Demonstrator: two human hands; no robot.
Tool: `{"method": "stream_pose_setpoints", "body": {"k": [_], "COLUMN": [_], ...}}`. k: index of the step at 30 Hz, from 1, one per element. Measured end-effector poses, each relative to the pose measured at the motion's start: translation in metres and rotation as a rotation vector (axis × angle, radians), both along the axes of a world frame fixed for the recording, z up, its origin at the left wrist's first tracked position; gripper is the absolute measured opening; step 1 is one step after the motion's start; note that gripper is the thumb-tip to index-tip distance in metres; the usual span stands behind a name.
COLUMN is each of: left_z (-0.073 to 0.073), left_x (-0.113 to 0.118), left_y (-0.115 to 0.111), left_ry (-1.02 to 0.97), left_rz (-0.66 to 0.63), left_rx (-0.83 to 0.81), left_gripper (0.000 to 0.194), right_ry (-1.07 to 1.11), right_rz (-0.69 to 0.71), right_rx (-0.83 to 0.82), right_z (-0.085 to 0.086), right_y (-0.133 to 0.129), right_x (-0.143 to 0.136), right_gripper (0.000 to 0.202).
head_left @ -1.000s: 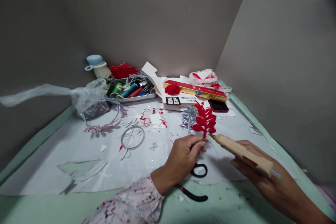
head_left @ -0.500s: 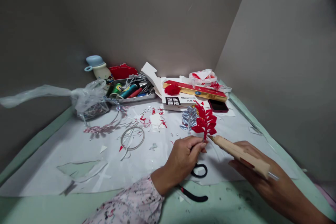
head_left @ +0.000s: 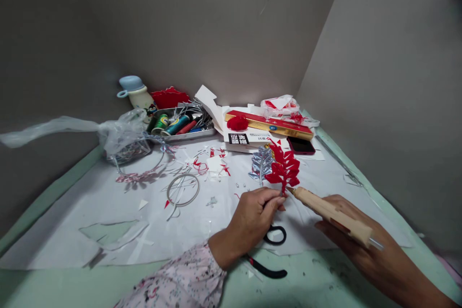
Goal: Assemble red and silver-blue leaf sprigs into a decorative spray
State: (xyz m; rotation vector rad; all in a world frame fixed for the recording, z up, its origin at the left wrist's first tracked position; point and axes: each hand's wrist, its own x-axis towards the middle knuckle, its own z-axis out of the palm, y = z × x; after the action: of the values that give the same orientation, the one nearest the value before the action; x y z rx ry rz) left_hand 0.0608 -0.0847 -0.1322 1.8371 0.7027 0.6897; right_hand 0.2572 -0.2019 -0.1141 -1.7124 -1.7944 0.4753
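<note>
My left hand (head_left: 254,214) pinches the stem base of a red leafy sprig (head_left: 284,168), which stands upright above the fingertips. In my right hand (head_left: 361,236) is a beige glue gun (head_left: 330,211), a clear stick poking out of its rear end. The gun's nozzle is right beside the lower stem; whether they touch I cannot tell. Just behind the red sprig lies a silver leafy sprig (head_left: 260,163). Below my left wrist are black-handled scissors or pliers (head_left: 276,235), partly hidden by the hand.
A metal tray (head_left: 195,135) of thread spools and wire is at the back, beside a bottle (head_left: 135,91). White boxes, a long red-gold box (head_left: 270,125) and a phone (head_left: 301,145) sit at the back right. A ring roll (head_left: 183,190), scraps and a plastic bag (head_left: 122,137) lie left.
Almost nothing differs. The whole view has shifted slightly, while both hands keep their hold and the nozzle stays at the stem.
</note>
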Motion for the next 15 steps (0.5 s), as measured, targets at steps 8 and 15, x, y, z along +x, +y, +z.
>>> {"method": "stream_pose_setpoints", "body": {"k": [8, 15], "left_z": [0.0000, -0.0005], "left_x": [-0.0006, -0.0006], "left_y": [0.0003, 0.0007], "left_ry": [0.023, 0.024], "left_rz": [0.001, -0.003], "left_rx": [0.032, 0.016], "left_gripper": [0.029, 0.029], "right_ry": [-0.011, -0.015], "right_rz": [0.005, 0.010], "right_rx": [0.036, 0.023], "right_z": [0.0016, 0.0004], "right_y": [0.0015, 0.0006], "right_x": [-0.0001, 0.0008], "right_gripper": [0.018, 0.018]}}
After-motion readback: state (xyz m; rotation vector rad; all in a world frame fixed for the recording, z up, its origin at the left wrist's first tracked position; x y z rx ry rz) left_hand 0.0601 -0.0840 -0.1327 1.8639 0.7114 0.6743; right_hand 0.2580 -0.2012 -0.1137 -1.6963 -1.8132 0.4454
